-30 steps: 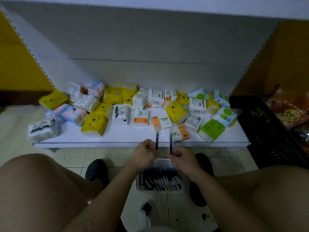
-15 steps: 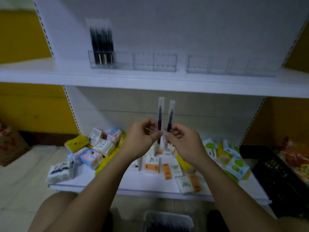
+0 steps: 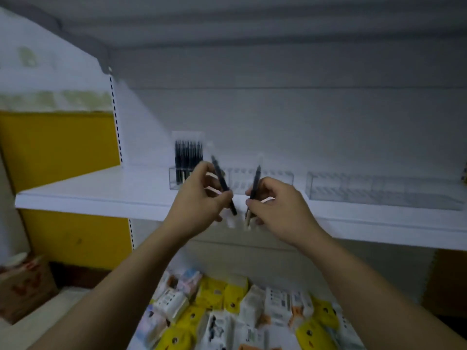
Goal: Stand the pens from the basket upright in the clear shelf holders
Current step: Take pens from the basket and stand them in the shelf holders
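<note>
My left hand [image 3: 202,198] pinches a dark pen in a clear sleeve [image 3: 219,173], tilted with its top leaning left. My right hand [image 3: 275,205] pinches a second dark pen [image 3: 255,180], nearly upright. Both hands hover at the front edge of the white shelf [image 3: 101,193], just before a clear holder [image 3: 262,178]. Several dark pens [image 3: 188,157] stand upright in that holder's left compartment. A second clear holder [image 3: 379,190] sits to the right with no pens visible in it. The basket is out of view.
Yellow and white packets [image 3: 227,311] lie heaped on the lower shelf beneath my arms. A cardboard box [image 3: 22,281] sits on the floor at the left. Yellow wall panels [image 3: 58,147] flank the shelf unit, and another shelf overhangs above.
Both hands rose from the basket on the floor to the upper shelf, each carrying a pen. The pens have spread apart, and the left one now tilts.
</note>
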Tool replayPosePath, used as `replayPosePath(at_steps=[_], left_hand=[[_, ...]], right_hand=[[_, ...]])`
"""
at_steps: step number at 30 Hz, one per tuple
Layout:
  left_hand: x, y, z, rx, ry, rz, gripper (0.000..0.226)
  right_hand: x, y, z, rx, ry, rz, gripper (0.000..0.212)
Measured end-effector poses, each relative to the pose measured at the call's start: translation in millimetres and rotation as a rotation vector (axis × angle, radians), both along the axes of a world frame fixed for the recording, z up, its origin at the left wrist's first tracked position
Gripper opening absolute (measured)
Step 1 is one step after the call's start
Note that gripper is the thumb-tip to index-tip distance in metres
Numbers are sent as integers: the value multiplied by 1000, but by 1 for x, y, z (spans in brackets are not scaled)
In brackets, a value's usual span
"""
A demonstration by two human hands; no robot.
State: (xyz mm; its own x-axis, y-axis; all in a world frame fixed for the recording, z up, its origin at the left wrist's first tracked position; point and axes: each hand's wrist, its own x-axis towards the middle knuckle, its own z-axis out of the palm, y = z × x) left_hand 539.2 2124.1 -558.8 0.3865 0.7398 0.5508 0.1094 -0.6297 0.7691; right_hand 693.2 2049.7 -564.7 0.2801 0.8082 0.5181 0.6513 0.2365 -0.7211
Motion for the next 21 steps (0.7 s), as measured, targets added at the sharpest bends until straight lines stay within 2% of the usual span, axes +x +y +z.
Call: replayPosePath(at_steps=[1, 3, 5, 9, 12, 14, 16, 19, 21], left_hand=[[-2, 7, 8, 26, -1, 21, 33], [-7, 22, 26, 78, -15, 69, 43], [-12, 39, 45, 106, -27, 113, 45], [-15, 68, 75, 55, -38, 138, 47], [-10, 83, 87, 67, -14, 156, 88], [-5, 96, 92, 130, 31, 189, 113], [1, 110, 98, 216, 88, 219, 123], [12, 130, 108, 315, 169, 233, 114], [18, 143, 112, 376, 214, 245, 100]], right_hand=[[-1, 6, 8, 9, -4, 10, 4], [0, 19, 24, 33, 5, 29, 17], [2, 33, 40, 45, 21, 47, 21], [9, 69, 65, 85, 104, 119, 8], [13, 100, 78, 117, 77, 117, 9], [16, 123, 83, 122, 64, 102, 25], [18, 145, 87, 132, 61, 79, 53], [21, 172, 89, 160, 34, 79, 90], [22, 184, 90, 162, 6, 90, 95]])
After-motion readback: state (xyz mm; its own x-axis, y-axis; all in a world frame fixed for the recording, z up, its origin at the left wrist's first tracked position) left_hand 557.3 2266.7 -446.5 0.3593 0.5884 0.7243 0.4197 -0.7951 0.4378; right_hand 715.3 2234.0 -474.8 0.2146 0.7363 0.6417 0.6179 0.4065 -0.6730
